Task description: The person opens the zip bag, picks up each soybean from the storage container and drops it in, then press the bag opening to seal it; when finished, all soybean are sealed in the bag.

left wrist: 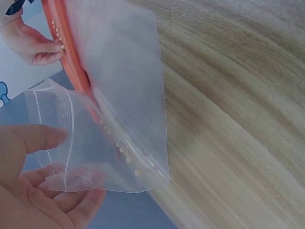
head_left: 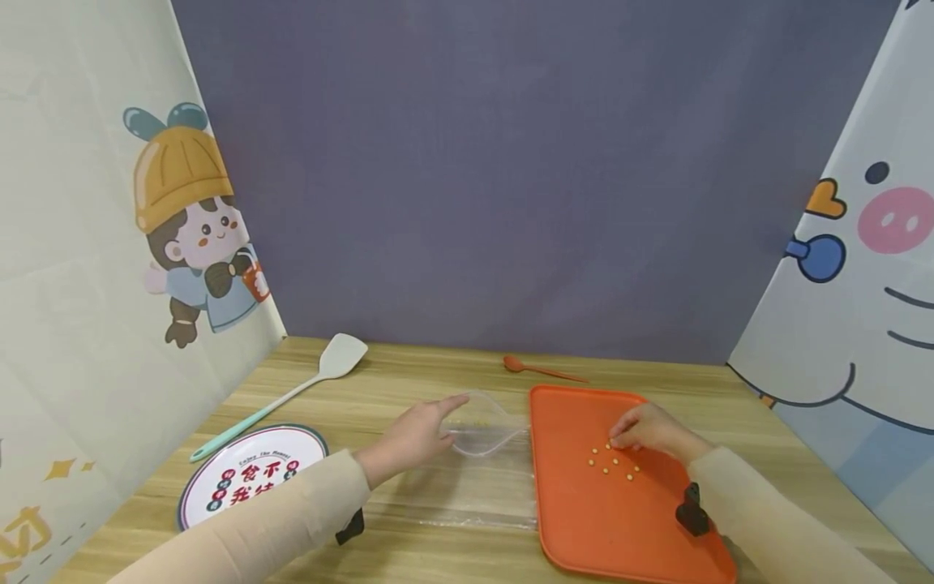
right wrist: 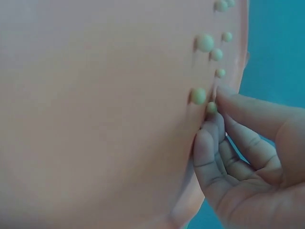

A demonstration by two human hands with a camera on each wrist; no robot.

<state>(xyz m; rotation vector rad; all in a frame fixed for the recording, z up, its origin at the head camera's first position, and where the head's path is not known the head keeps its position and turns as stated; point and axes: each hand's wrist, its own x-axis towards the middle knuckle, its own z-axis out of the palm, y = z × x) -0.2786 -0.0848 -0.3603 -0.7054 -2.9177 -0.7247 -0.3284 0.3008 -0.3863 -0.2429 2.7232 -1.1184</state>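
- the bean (right wrist: 212, 108) sits between my right thumb and fingertips, at the tray's surface; my right fingers (right wrist: 205, 148) seem to pinch it.
- more beans (head_left: 606, 470) lie loose just beside those fingers on the orange tray (head_left: 598, 527).
- my left fingers (left wrist: 88, 205) hold the clear bag (left wrist: 86, 143) near its parted mouth; some beans show through the plastic beyond them.
- i judge this a picking-up step, one bean at a time; next calls for a light, sure lift leftward to that mouth.
- past both hands on the bench (head_left: 409, 365): a spoon (head_left: 514, 364).
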